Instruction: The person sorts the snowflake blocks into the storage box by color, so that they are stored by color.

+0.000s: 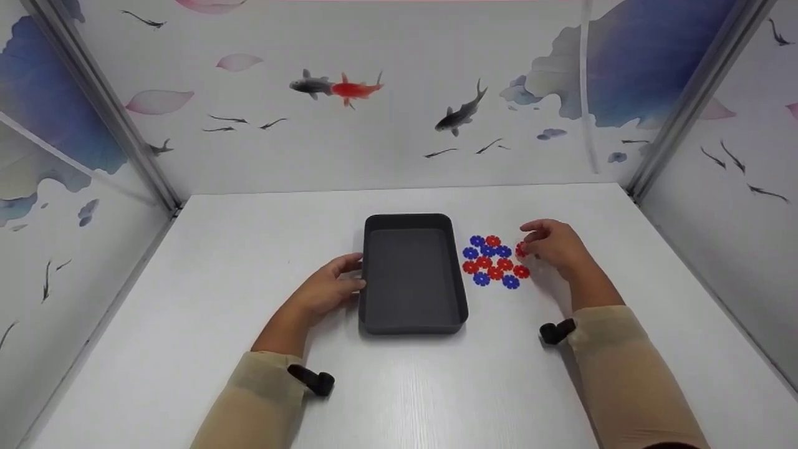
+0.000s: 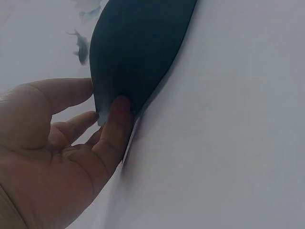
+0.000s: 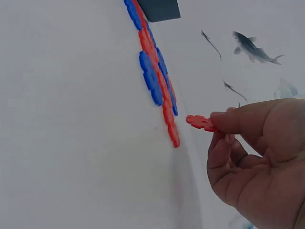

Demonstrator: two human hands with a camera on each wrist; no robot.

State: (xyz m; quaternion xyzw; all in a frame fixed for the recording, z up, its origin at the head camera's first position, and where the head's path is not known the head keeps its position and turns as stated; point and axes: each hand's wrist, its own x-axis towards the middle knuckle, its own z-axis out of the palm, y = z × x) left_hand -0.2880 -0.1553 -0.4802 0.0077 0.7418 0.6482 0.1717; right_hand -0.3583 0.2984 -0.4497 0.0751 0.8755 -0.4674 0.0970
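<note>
A dark grey rectangular baking tray lies on the white table. My left hand is at its left side, fingertips touching the outer wall; the left wrist view shows the fingers against the dark wall. To the right of the tray, my right hand pinches a red flower-shaped plastic disc between thumb and fingertips, raised above the tabletop. Several blue and red flower discs lie flat in a loose cluster between the tray and this hand.
The white table is enclosed by printed panels at the back and both sides, with metal posts at the corners. Small black wrist cameras stick out from both sleeves.
</note>
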